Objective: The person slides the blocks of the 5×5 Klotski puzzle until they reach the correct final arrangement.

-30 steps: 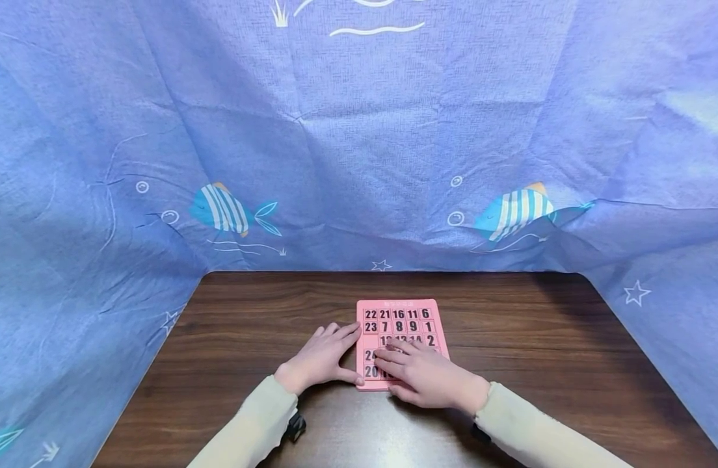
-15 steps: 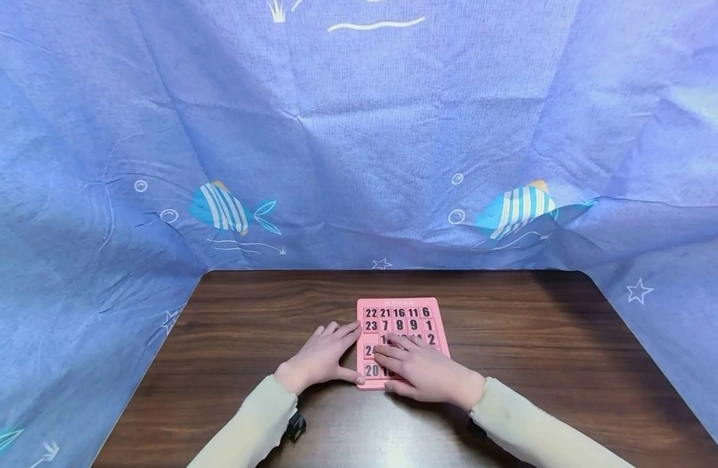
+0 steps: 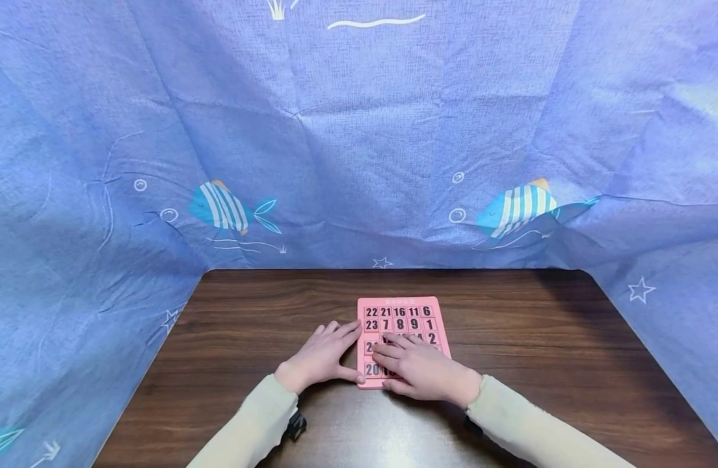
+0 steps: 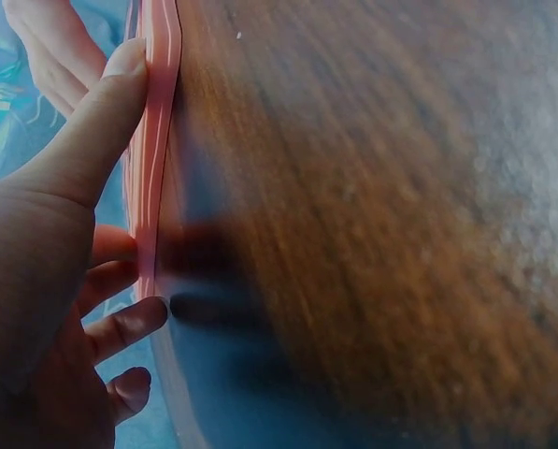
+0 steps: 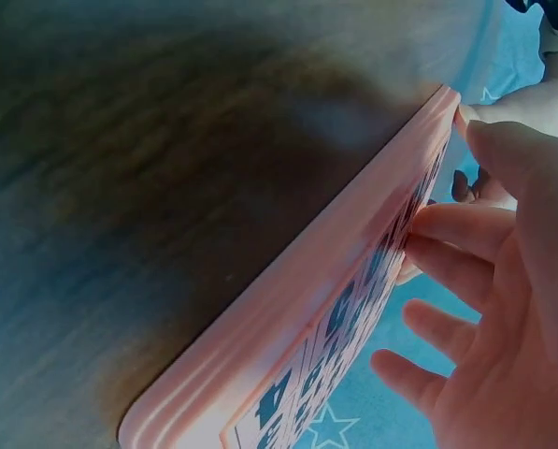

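Tile 24 (image 3: 369, 347) slid up; 20 (image 3: 372, 370) stayed.

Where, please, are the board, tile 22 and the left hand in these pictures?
Board (image 3: 426, 301): head view, on its top rim.
Tile 22 (image 3: 372, 312): head view, on its printed number.
Left hand (image 3: 319, 359): head view, on its back.

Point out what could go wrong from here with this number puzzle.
Tile 24 sits between tile 23 and tile 20 with gaps above and below, so it might jam or stop out of line. The right hand covers several other tiles, so a finger could nudge the wrong one. The left hand touches just the left side of the pink board, so a hard push could perhaps skid it across the table.
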Available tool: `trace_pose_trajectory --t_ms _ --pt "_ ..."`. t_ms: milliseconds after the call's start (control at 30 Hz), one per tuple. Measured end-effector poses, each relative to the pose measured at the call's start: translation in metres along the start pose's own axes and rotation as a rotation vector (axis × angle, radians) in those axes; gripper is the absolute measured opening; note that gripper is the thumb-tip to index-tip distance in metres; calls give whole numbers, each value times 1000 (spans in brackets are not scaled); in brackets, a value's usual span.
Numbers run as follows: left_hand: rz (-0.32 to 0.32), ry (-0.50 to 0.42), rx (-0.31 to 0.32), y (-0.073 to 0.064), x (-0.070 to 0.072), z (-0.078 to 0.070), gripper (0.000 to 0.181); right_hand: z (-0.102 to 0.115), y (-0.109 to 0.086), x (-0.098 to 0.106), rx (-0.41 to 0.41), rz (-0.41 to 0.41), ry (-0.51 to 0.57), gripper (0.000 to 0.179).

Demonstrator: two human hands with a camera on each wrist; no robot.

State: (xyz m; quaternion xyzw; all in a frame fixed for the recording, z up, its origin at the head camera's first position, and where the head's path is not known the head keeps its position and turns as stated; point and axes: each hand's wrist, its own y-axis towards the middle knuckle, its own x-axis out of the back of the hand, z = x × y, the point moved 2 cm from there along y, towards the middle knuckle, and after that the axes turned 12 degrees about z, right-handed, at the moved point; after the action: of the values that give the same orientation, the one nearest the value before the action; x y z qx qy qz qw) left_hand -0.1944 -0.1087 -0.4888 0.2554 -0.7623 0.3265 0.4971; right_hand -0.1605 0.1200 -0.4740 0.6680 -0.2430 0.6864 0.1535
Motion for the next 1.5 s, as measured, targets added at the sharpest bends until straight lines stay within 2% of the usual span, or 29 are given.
trace_pose_trajectory --t_ms 333,533,633,767,900,1200,1333,1500 --pt "9 -5 5 0 -1 -1 100 -10 6 2 -40 12 61 49" --pt "11 7 9 1 1 -1 99 -14 8 2 -30 9 110 48" --pt "4 11 -2 1 2 -1 99 -14 5 1 0 -30 94 44" --pt "10 3 6 0 3 -1 100 -9 -3 1 37 -102 16 40" --pt "10 0 11 -1 3 0 100 -2 -10 -1 47 -132 -49 40" --pt "10 -3 -1 -1 1 0 99 3 -19 -7 22 -169 -44 45" --pt "12 -4 1 -1 1 0 98 0 -17 -8 -8 -188 -30 43" --pt "15 -16 9 -2 1 -1 99 -6 -12 -6 -24 -165 -31 44"
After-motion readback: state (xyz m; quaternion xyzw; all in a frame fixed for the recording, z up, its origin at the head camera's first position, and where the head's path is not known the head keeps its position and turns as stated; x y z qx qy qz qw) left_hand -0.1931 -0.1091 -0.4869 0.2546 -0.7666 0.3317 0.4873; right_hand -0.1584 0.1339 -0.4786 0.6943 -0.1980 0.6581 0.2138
